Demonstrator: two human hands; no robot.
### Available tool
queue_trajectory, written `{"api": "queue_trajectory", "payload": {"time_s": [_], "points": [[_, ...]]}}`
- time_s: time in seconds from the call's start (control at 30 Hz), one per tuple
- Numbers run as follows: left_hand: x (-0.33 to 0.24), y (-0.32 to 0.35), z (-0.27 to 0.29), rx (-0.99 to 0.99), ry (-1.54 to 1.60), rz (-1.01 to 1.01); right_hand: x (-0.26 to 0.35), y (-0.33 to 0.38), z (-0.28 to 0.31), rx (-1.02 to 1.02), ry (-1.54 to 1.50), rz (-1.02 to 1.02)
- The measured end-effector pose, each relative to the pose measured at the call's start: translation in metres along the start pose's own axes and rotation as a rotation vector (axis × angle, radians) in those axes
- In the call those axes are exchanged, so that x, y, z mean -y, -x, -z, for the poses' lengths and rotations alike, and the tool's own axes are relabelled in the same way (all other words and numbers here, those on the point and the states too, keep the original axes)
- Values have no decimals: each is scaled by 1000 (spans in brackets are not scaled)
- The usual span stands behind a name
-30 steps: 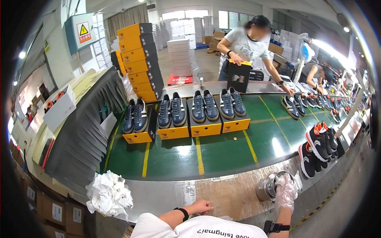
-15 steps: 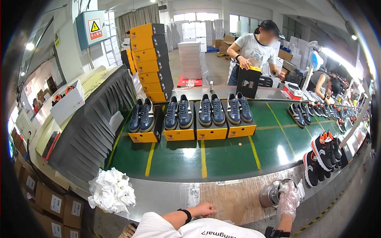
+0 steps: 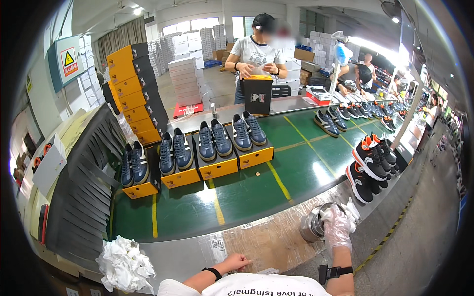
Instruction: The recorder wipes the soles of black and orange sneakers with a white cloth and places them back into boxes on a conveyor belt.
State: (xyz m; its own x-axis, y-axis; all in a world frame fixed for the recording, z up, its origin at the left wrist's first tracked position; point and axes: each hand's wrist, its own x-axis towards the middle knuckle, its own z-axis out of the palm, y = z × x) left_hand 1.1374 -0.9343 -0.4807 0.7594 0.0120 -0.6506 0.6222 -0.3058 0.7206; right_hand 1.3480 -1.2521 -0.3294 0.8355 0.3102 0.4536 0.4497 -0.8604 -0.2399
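My right hand (image 3: 337, 228), in a clear plastic glove, reaches over the mouth of a round metal pot (image 3: 312, 224) near the bench edge. Its fingers are closed on a crumpled white cloth (image 3: 351, 211), part of which sticks out beyond the hand. How far the fingers dip into the pot is hidden. Bare, with its fingers curled in, my left hand (image 3: 238, 262) rests at the near edge of the plastic-wrapped cardboard (image 3: 266, 241). Nothing shows in it.
Beyond the bench, a green conveyor (image 3: 256, 192) carries blue shoes (image 3: 216, 139) on yellow-fronted boxes (image 3: 218, 167). Black-and-orange sneakers (image 3: 368, 170) stand right of the pot. White crumpled paper (image 3: 126, 264) lies left. A co-worker (image 3: 256, 54) stands behind a black box (image 3: 258, 96).
My view has swung to the right. My right hand stays at the pot with the cloth, and my left hand keeps its place. Across the conveyor, the co-worker's two hands have come together above the black box.
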Motion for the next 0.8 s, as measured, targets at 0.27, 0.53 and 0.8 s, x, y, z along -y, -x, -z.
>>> {"api": "queue_trajectory", "payload": {"time_s": [0.27, 0.53, 0.8], "points": [[-5, -4, -1, 9, -4, -14, -6, -4, 3, 68, -55, -49], [-23, 3, -4, 17, -141, -3, -5, -9, 19, 210, -41, -180], [-40, 4, -7, 3, -93, 68, -24, -6, 5, 140, -10, -142]]}}
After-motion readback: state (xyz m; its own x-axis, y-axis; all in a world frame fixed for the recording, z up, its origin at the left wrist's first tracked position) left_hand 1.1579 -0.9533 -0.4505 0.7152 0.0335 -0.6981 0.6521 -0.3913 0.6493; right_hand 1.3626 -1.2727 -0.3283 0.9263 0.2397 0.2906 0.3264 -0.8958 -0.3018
